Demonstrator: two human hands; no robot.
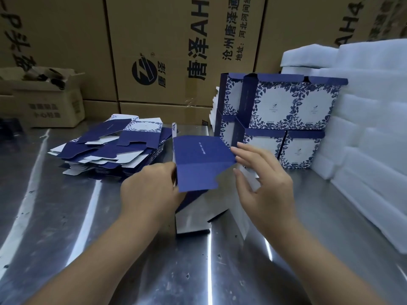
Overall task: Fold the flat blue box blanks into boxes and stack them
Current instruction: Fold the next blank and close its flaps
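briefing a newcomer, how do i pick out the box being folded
On the steel table, look between the pile of flat blanks and the stacked boxes. The half-folded box stands there, gripped by the left hand; unlike its neighbours, it is neither flat nor finished.

A half-folded blue box (199, 164), top flap raised, stands in the grip; flat blanks (114, 148) lie piled behind-left of it, finished floral boxes (284, 119) stacked two high behind-right

"唐泽AH", "沧州唐泽通", "地址:河北河间" on middle brown carton (143, 29), "AH4" on right carton (308, 29)
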